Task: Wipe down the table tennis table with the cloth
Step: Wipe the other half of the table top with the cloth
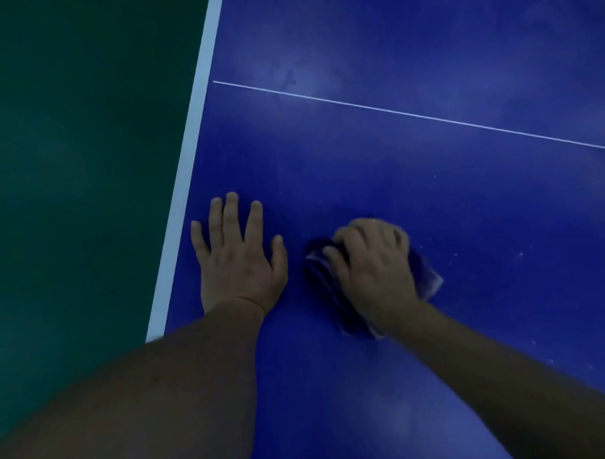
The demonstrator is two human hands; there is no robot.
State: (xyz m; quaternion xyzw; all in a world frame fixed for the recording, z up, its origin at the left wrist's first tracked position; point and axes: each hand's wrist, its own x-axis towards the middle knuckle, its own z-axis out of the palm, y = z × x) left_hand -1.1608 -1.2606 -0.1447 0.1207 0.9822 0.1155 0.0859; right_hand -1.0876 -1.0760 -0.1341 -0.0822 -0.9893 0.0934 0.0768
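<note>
The blue worktop carried pale specks. The left hand lay flat and spread; the right hand clutched the bunched cloth, which might skip them.

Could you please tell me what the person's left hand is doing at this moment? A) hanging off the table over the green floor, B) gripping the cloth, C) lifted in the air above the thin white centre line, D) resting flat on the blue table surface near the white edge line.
D: the left hand lies flat, fingers spread, on the table tennis table, while the right hand holds the cloth.
</note>
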